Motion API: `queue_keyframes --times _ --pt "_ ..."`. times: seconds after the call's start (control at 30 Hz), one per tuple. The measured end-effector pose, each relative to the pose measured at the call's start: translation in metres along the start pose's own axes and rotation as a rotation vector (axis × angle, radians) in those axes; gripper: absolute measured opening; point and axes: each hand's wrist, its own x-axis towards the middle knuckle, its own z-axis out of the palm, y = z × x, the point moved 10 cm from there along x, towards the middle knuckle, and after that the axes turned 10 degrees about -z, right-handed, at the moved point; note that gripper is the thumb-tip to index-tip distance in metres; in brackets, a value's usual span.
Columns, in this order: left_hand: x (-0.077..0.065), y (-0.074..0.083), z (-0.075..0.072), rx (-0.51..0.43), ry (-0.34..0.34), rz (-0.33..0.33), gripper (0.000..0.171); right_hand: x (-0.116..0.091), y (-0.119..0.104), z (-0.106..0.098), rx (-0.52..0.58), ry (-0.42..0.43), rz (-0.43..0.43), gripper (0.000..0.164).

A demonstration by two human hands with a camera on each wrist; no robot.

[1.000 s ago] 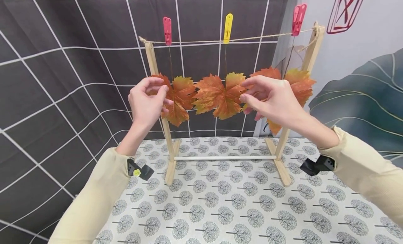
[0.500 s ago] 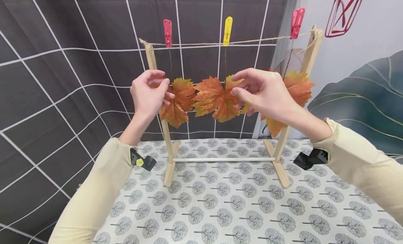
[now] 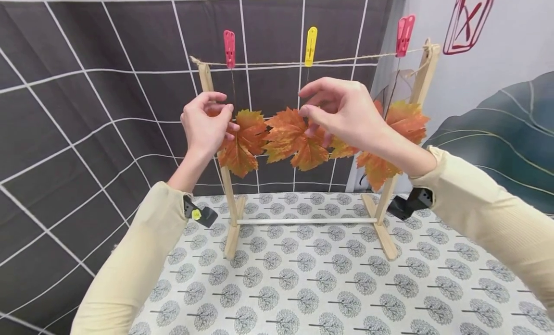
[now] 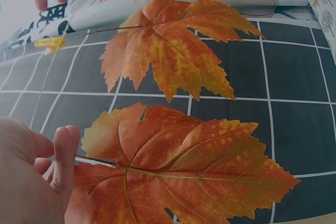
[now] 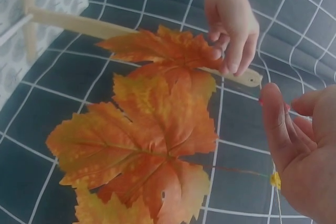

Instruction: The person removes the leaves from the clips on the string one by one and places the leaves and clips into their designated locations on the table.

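Observation:
Three orange-yellow maple leaves hang by thin stems from a twine line [image 3: 268, 64]. Pink clothespins hold the left leaf [image 3: 244, 145] and the right leaf [image 3: 407, 121]; a yellow clothespin [image 3: 310, 46] holds the middle leaf [image 3: 287, 135]. My left hand [image 3: 205, 118] is beside the left leaf, fingers loosely bent. In the left wrist view that leaf's stem runs behind its fingers, with no grip on it visible. My right hand [image 3: 342, 109] hovers in front of the middle leaf, thumb and fingers apart, nothing between them. It hides part of that leaf and its stem.
A wooden frame with two posts, the right post [image 3: 426, 78] among them, carries the twine. Its feet stand on a tree-print cloth [image 3: 303, 282], joined by a white rod [image 3: 303, 221]. A dark gridded curtain [image 3: 130, 32] hangs behind and at the left.
My right hand has moved left and up, from between the middle and right leaves to in front of the middle one. The left hand has shifted only slightly. The leaves hang as before.

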Motion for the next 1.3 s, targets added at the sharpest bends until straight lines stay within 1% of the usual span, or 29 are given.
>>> queue_keyframes --times 0.1,0.23,0.33,0.53,0.8,0.93,1.13,1.3 --pt "0.001 -0.001 0.000 0.008 0.005 0.001 0.021 0.006 0.001 0.002 0.016 0.009 0.023 0.023" --pt "0.003 -0.001 0.002 0.007 0.000 -0.002 0.023 0.016 0.002 0.005 0.064 0.023 0.063 0.022" --pt "0.004 -0.001 0.003 0.013 -0.004 -0.007 0.024 0.026 0.003 0.007 0.098 0.034 0.074 0.022" --pt "0.005 -0.002 0.006 0.020 -0.010 -0.016 0.024 0.043 0.002 0.010 0.123 0.045 0.093 0.023" --pt "0.006 0.002 0.011 0.033 -0.014 0.006 0.025 0.061 0.005 0.017 0.163 0.051 0.149 0.028" --pt "0.006 0.003 0.013 0.045 -0.006 0.020 0.024 0.069 0.007 0.023 0.179 0.052 0.184 0.031" --pt "0.009 0.004 0.011 0.033 0.010 0.040 0.023 0.084 0.007 0.027 0.189 0.062 0.196 0.032" --pt "0.010 0.003 0.012 0.029 0.014 0.035 0.023 0.092 0.014 0.030 0.219 0.074 0.239 0.034"
